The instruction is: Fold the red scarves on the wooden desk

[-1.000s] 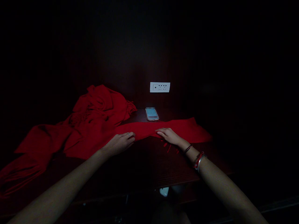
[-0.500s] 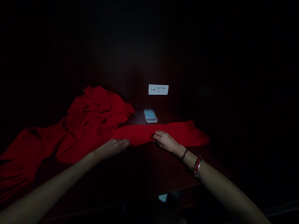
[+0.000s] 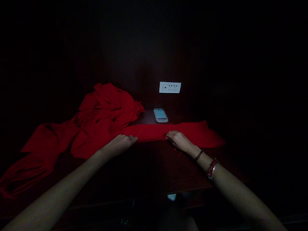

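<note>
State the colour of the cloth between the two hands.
The cloth is red; the head view shows it best.

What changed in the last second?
The left hand has shifted slightly left along the near edge of the flat red cloth strip, widening its gap from the right hand. Fewer thin red strands show below the latter. The crumpled red cloth heap, blue-screened phone and white rectangular wall socket stayed put.

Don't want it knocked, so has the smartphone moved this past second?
No: the smartphone keeps its place below and slightly left of the wall socket; the view shifted.
</note>
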The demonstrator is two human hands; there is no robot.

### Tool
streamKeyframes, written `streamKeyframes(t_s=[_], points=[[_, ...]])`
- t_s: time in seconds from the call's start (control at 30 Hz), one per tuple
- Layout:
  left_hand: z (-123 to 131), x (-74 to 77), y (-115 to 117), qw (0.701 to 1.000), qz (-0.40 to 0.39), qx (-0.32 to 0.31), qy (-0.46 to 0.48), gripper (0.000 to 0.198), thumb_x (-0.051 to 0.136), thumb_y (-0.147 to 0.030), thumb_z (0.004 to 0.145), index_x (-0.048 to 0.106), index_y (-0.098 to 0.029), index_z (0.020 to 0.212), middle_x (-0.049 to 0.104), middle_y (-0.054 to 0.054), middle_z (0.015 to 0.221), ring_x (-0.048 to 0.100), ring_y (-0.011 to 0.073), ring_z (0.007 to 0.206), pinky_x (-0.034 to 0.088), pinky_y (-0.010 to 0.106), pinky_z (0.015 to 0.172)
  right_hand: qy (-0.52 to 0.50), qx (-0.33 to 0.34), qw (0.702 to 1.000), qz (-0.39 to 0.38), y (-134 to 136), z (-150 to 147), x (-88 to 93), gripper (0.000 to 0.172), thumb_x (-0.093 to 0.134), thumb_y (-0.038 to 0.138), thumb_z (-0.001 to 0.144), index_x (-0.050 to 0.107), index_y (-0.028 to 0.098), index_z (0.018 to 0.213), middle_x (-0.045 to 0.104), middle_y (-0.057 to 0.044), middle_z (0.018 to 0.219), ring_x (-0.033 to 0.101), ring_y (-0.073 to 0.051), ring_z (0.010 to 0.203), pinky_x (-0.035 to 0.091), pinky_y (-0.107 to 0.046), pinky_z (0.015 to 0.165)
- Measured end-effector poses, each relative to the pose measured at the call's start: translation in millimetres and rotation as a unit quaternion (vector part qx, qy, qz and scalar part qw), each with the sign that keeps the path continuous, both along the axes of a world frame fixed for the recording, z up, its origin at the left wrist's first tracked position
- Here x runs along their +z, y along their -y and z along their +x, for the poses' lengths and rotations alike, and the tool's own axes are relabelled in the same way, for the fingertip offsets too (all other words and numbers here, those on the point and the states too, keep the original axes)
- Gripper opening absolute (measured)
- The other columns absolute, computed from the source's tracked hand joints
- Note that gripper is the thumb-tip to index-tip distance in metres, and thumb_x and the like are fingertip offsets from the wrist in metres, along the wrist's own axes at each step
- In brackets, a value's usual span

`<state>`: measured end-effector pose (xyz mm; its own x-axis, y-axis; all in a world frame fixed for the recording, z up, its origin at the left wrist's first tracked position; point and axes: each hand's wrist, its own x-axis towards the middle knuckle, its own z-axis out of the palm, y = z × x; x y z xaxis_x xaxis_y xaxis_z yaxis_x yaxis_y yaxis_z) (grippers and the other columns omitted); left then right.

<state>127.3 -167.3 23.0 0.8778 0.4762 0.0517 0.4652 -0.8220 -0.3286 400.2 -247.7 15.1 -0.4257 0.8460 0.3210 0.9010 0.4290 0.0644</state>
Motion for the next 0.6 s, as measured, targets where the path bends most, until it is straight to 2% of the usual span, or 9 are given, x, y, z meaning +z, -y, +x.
streamKeyframes(t_s=[0.13, 0.23, 0.3, 0.4, 0.5, 0.6], points=[[3.0, 5.7, 5.2, 1.000, 0.008, -0.017, 0.004, 0.039, 0.033, -0.005, 0.076, 0.040, -0.018, 0.112, 0.060, 0.007, 0.082, 0.058, 0.0158, 0.069, 0.042, 0.024, 0.059, -0.013, 0.012, 0.999, 0.028, 3.3, -6.9, 5.0, 0.029, 0.037, 0.026, 0.082, 0.046, 0.017, 0.108, 0.053, -0.008, 0.091, 0.047, -0.016, 0.086, 0.036, -0.030, 0.077], [4.9, 9.5, 6.8, 1.000, 0.021, -0.018, 0.004, 0.044, 0.031, -0.003, 0.076, 0.034, -0.018, 0.117, 0.059, 0.007, 0.081, 0.058, 0.0158, 0.068, 0.041, 0.025, 0.059, -0.003, 0.018, 0.999, 0.037, 3.4, -22.6, 6.4, 0.038, 0.044, 0.032, 0.078, 0.040, 0.019, 0.114, 0.050, -0.008, 0.098, 0.044, -0.018, 0.092, 0.035, -0.033, 0.080], [5.4, 11.2, 5.6, 1.000, 0.028, -0.013, -0.002, 0.046, 0.031, -0.002, 0.076, 0.032, -0.018, 0.119, 0.059, 0.007, 0.082, 0.058, 0.0160, 0.068, 0.041, 0.025, 0.058, 0.014, 0.015, 0.999, 0.033, 0.5, -33.6, 5.2, 0.035, 0.047, 0.031, 0.076, 0.043, 0.019, 0.109, 0.050, -0.008, 0.097, 0.044, -0.019, 0.091, 0.035, -0.033, 0.080], [4.8, 12.3, 2.8, 0.999, 0.032, 0.001, -0.001, 0.043, 0.031, -0.003, 0.077, 0.032, -0.018, 0.117, 0.059, 0.006, 0.082, 0.057, 0.0155, 0.068, 0.041, 0.024, 0.057, 0.038, -0.006, 0.999, 0.032, -5.7, -42.7, 2.3, 0.019, 0.044, 0.023, 0.079, 0.051, 0.017, 0.095, 0.052, -0.008, 0.091, 0.047, -0.018, 0.085, 0.035, -0.030, 0.076], [3.2, 12.0, 1.8, 0.999, 0.010, -0.005, 0.040, 0.026, 0.033, -0.016, 0.081, 0.040, -0.018, 0.106, 0.057, 0.005, 0.087, 0.055, 0.0148, 0.074, 0.041, 0.022, 0.059, 0.042, -0.010, 0.999, 0.025, -8.5, -41.7, 1.1, 0.016, 0.038, 0.019, 0.081, 0.053, 0.016, 0.084, 0.054, -0.007, 0.082, 0.048, -0.016, 0.076, 0.036, -0.027, 0.070], [0.8, 9.9, 1.5, 0.997, -0.016, -0.034, 0.065, 0.018, 0.038, -0.027, 0.080, 0.045, -0.019, 0.094, 0.053, 0.005, 0.094, 0.053, 0.0144, 0.079, 0.042, 0.022, 0.062, 0.031, 0.003, 0.999, 0.017, -6.8, -37.4, 2.3, 0.015, 0.038, 0.016, 0.080, 0.053, 0.015, 0.082, 0.055, -0.007, 0.079, 0.049, -0.014, 0.073, 0.035, -0.025, 0.069]])
